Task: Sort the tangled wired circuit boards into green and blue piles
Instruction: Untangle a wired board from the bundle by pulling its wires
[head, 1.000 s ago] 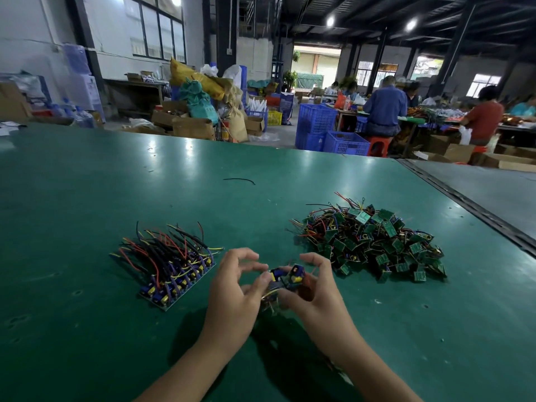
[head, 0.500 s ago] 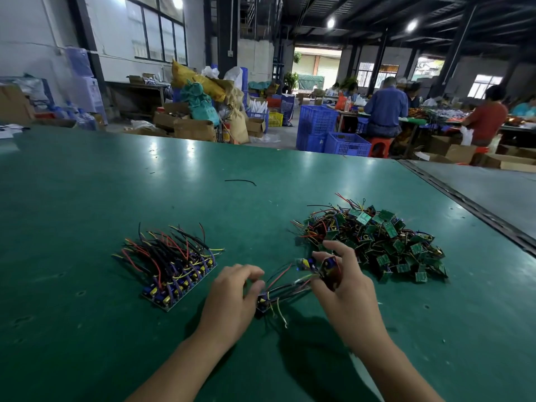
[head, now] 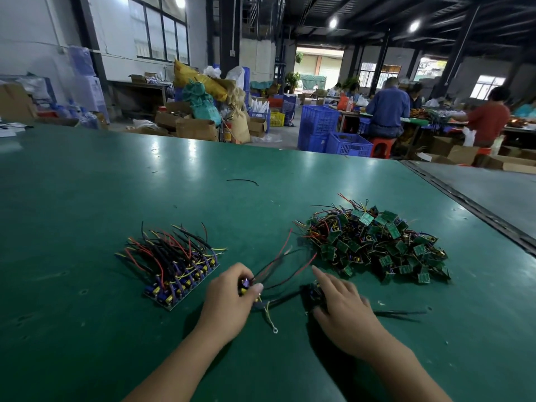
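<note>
A neat row of blue circuit boards (head: 181, 282) with red, black and yellow wires lies on the green table at the left. A loose heap of green circuit boards (head: 380, 246) with tangled wires sits at the right. Between the two piles, my left hand (head: 229, 300) grips a small blue wired board (head: 246, 284), whose red and black wires trail up to the right. My right hand (head: 345, 309) rests on a dark wired board (head: 314, 294) on the table, fingers spread; that board's colour is unclear under the hand.
The green table (head: 87, 198) stretches far ahead, with a stray black wire (head: 242, 181) on it. A seam (head: 470, 204) runs along its right side beside a grey surface. Beyond the table stand blue crates (head: 333, 134), cardboard boxes and seated workers.
The two boards held together have been pulled apart. My left hand stays near the blue pile with one board; my right hand has dropped to the table with the other.
</note>
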Available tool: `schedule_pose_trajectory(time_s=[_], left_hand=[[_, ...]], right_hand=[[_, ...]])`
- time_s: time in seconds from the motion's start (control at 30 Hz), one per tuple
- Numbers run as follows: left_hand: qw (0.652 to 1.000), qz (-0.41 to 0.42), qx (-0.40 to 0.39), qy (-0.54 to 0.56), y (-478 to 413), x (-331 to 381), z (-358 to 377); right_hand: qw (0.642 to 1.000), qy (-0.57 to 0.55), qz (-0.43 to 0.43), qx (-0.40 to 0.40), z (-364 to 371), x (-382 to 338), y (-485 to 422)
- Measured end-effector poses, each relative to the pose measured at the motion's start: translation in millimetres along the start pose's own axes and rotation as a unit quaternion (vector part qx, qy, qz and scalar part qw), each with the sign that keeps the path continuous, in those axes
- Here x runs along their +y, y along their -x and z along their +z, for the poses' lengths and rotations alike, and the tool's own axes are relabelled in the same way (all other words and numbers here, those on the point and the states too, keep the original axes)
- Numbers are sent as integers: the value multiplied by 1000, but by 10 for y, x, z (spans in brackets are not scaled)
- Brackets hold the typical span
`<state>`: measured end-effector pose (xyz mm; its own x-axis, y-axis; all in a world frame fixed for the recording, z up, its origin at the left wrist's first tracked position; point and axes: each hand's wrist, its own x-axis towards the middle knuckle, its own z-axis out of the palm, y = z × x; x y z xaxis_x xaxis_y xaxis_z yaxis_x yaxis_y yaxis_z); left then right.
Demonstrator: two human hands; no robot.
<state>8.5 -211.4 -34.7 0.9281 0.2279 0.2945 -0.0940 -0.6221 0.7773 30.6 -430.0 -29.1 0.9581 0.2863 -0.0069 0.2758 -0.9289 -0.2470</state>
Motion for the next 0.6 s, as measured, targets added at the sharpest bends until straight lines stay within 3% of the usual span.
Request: schedule_pose_trajectory(time_s=[0.1,0.2,0.33,0.43,0.53,0.6], left_hand=[[990,-54,65,109,-29,-6,-52],[957,-99,98,253,-68,-4,-77],[848,-176,59,497,-95,85,-121],[789,-206,25,579,-87,146,-125],[764,-218,-12,607,-63,193,-100],[764,-218,-38,607,-38,220,-66]], right_hand=[[999,13,1,-37,79,7,-12],[999,26,-13,-37,135,-16,-6],[998,49,-37,18,125,-102,16],[991,47,-44,117,35,-203,23],[953,-132,-86,259,-58,-286,41],[918,-311,-66,239,-96,-361,76]])
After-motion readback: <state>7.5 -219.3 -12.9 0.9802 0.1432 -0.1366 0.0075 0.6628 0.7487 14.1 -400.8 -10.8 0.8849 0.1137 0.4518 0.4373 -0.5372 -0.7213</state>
